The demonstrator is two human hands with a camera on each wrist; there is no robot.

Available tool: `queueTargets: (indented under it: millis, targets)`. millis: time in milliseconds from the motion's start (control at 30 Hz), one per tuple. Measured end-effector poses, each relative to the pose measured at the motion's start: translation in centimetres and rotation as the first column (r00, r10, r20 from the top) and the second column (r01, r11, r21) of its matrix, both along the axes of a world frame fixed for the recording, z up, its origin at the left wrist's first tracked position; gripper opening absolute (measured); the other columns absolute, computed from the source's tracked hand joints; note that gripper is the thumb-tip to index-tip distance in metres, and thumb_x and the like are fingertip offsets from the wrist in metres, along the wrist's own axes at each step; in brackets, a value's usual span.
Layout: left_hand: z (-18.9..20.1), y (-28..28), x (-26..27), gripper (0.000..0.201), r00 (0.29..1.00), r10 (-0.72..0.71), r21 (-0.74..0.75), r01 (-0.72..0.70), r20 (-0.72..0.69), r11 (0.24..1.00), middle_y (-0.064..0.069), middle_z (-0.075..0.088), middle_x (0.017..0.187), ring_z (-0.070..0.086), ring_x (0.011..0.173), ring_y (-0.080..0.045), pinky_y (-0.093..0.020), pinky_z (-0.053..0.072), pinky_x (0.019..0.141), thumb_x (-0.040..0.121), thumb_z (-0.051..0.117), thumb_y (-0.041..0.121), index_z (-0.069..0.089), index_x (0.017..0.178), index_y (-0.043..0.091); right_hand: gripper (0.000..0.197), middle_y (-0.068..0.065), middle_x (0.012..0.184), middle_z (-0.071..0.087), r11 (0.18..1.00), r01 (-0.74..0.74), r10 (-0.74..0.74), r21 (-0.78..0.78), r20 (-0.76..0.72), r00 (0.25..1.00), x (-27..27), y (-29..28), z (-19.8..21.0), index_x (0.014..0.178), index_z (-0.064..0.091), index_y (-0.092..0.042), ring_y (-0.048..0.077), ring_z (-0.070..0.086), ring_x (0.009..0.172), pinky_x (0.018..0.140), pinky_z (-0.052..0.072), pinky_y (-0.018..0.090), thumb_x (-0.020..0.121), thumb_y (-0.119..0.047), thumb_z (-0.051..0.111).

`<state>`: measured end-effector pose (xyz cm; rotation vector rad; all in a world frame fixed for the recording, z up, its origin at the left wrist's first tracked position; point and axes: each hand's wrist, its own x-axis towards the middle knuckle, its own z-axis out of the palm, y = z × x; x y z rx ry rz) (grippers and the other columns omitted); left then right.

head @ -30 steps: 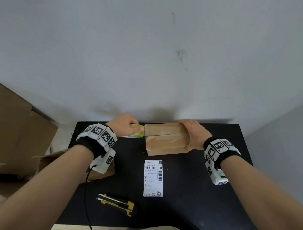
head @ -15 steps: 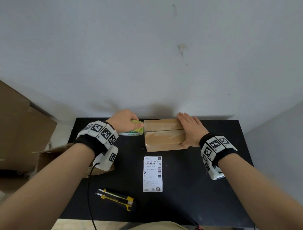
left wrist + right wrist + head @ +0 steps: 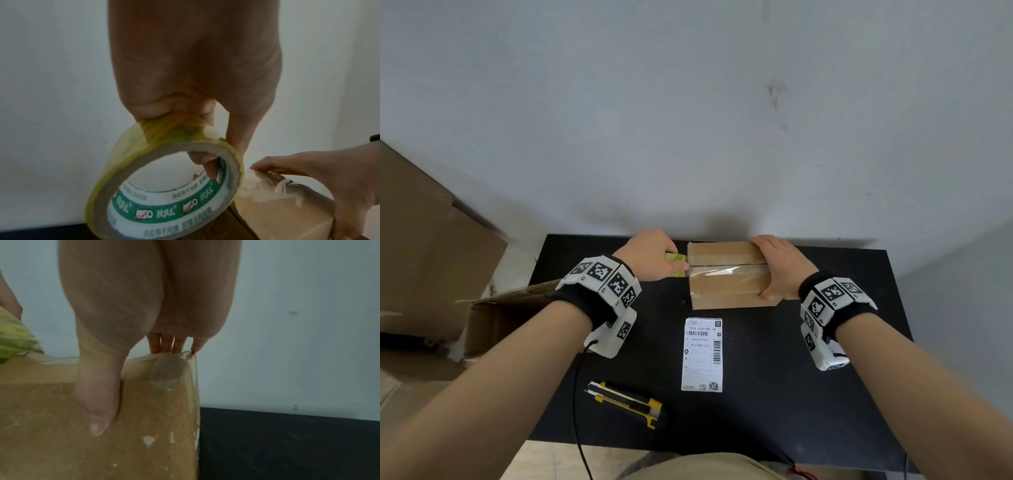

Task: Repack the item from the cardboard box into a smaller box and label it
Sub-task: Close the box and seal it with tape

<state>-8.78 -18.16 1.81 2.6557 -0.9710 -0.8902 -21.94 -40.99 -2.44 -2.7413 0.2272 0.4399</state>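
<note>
Small box (image 3: 726, 275) is sitting at the back of the black table (image 3: 825, 394), close to the wall, flaps down, clear tape strip (image 3: 722, 272) lying along the centre seam. Left hand (image 3: 650, 258) is gripping the tape roll (image 3: 164, 186) at the box's left end: fingers curled over the outer rim, one fingertip (image 3: 202, 158) hooked through the core. Roll is touching the box edge, tape running from it onto the top. Right hand (image 3: 777, 269) is clasping the box's right end, thumb (image 3: 98, 402) pressing on the near face, fingers (image 3: 164, 344) wrapping over the far top edge. Shipping label (image 3: 702, 354) is lying flat on the table just in front of the box, not touching it. Yellow-black utility knife (image 3: 626, 402) is lying nearer the front edge, left of the label. Larger cardboard box (image 3: 510, 315) is sitting open off the table's left side, contents not visible.
</note>
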Motion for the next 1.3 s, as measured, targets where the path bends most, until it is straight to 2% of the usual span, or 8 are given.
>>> queueTargets:
  millis: [167,433,600,833,967,1067,1167,1300]
  targets:
    - [-1.1,0.0,0.3,0.023,0.998,0.05,0.002,-0.05,0.022,0.999,0.002,0.058,0.07,0.056,0.076,-0.019,-0.028,0.041,0.067,0.086,0.06,0.043,0.063,0.074,0.024,0.109,0.002,0.145,0.031,1.0,0.005,-0.005,0.007,-0.003,1.0,0.0,-0.1,-0.2,0.143,0.023,-0.015,0.021,0.029,0.133,0.114,0.023,0.031,0.054,-0.027,0.084]
    - [-2.0,-0.1,0.6,0.023,0.997,0.083,0.018,-0.083,0.002,0.996,-0.002,0.062,0.076,0.058,0.078,-0.019,-0.029,0.044,0.067,0.086,0.059,0.042,0.067,0.077,0.023,0.108,0.002,0.143,0.032,0.999,0.001,-0.001,0.036,0.005,1.0,0.0,-0.3,-0.4,0.142,0.024,-0.015,0.021,0.03,0.132,0.113,0.025,0.032,0.053,-0.025,0.084]
    - [-2.2,-0.3,0.9,0.022,0.995,0.097,0.044,-0.097,-0.005,0.994,0.004,0.055,0.068,0.055,0.075,-0.019,-0.029,0.04,0.066,0.086,0.06,0.042,0.061,0.071,0.026,0.109,0.003,0.144,0.032,0.999,0.0,0.0,0.046,0.007,1.0,-0.1,-0.3,-0.4,0.143,0.024,-0.014,0.021,0.029,0.133,0.114,0.024,0.032,0.054,-0.025,0.085]
    - [-2.8,-0.9,0.9,0.031,0.993,0.116,0.071,-0.116,0.003,0.991,-0.008,0.066,0.078,0.061,0.08,-0.025,-0.027,0.043,0.065,0.083,0.062,0.042,0.072,0.081,0.013,0.11,0.004,0.147,0.029,0.999,-0.005,0.005,0.042,0.013,1.0,-0.3,-0.2,-0.4,0.145,0.021,-0.014,0.022,0.025,0.136,0.115,0.02,0.031,0.056,-0.026,0.084]
    - [-3.2,-1.2,0.7,0.03,0.993,0.119,0.064,-0.119,0.004,0.991,-0.007,0.063,0.077,0.06,0.08,-0.027,-0.029,0.045,0.068,0.083,0.062,0.041,0.072,0.081,0.013,0.11,0.004,0.157,0.009,0.998,-0.048,0.047,-0.042,-0.014,0.999,-0.8,0.0,-0.5,0.15,0.006,-0.013,0.02,0.007,0.145,0.117,0.003,0.029,0.068,-0.03,0.078]
    - [-3.3,-1.4,0.6,0.028,0.993,0.117,0.058,-0.117,-0.008,0.991,-0.004,0.059,0.07,0.06,0.078,-0.027,-0.028,0.043,0.066,0.083,0.063,0.04,0.067,0.07,0.016,0.109,0.002,0.158,-0.012,0.985,-0.06,0.056,-0.161,-0.032,0.998,-1.8,0.7,-1.1,0.149,-0.012,-0.013,0.016,-0.01,0.146,0.116,-0.008,0.03,0.079,-0.043,0.067]
    - [-3.4,-1.4,0.5,0.025,0.992,0.122,0.04,-0.122,-0.012,0.992,-0.002,0.055,0.065,0.059,0.077,-0.027,-0.028,0.041,0.065,0.082,0.063,0.04,0.065,0.066,0.02,0.104,0.005,0.158,-0.016,0.976,-0.038,0.044,-0.216,0.024,0.999,-2.5,2.3,-1.6,0.148,-0.014,-0.011,0.017,-0.015,0.145,0.116,-0.012,0.034,0.083,-0.057,0.053]
    - [-3.6,-1.1,0.2,0.02,0.991,0.134,0.02,-0.134,-0.01,0.991,-0.003,0.058,0.073,0.057,0.079,-0.025,-0.028,0.04,0.068,0.082,0.064,0.041,0.065,0.07,0.025,0.101,0.006,0.157,-0.015,0.967,-0.143,0.152,-0.213,0.029,0.988,-1.1,5.5,-1.8,0.148,-0.013,-0.009,0.018,-0.014,0.145,0.117,-0.012,0.036,0.085,-0.062,0.047]
